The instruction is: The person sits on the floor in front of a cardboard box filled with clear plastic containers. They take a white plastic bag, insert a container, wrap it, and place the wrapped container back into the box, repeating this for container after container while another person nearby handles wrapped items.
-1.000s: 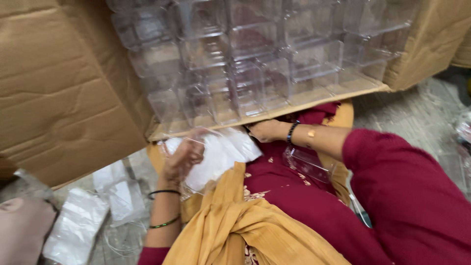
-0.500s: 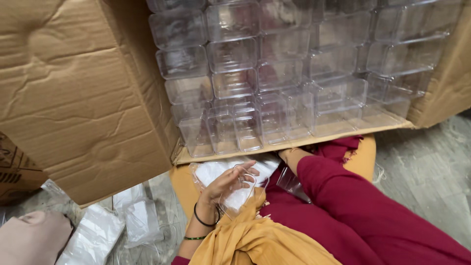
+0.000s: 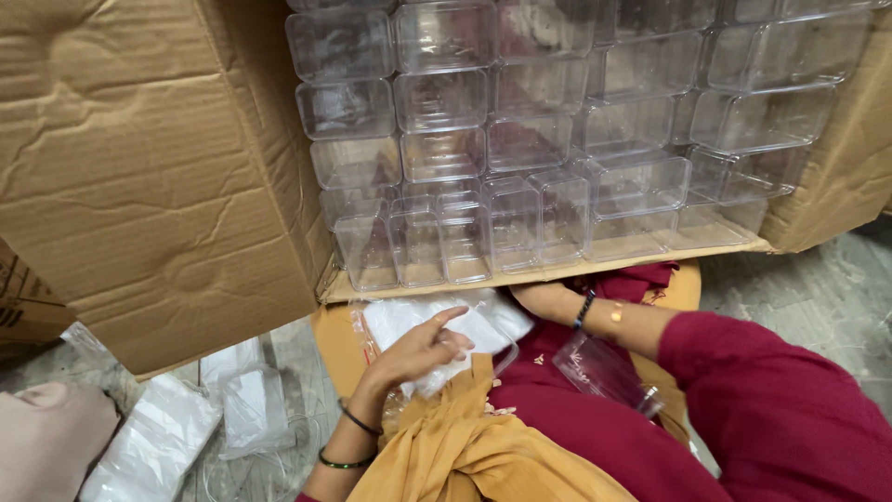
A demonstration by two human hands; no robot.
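Head view: the left hand [image 3: 423, 351] rests on a stack of white packets in a clear bag [image 3: 446, 330] lying in the person's lap, fingers loosely curled on top and the index finger extended; it presses on the stack without a closed grip. The right hand [image 3: 539, 297] reaches under the front edge of the cardboard box [image 3: 158, 186], just beside the packets; its fingers are hidden, so its grip cannot be determined. A clear plastic container [image 3: 604, 370] lies on the maroon garment below the right forearm, apart from both hands. The large cardboard box lies on its side, open toward the person, and is filled with stacked clear plastic boxes [image 3: 520, 139]. More clear plastic bags [image 3: 186, 423] lie on the floor at lower left.
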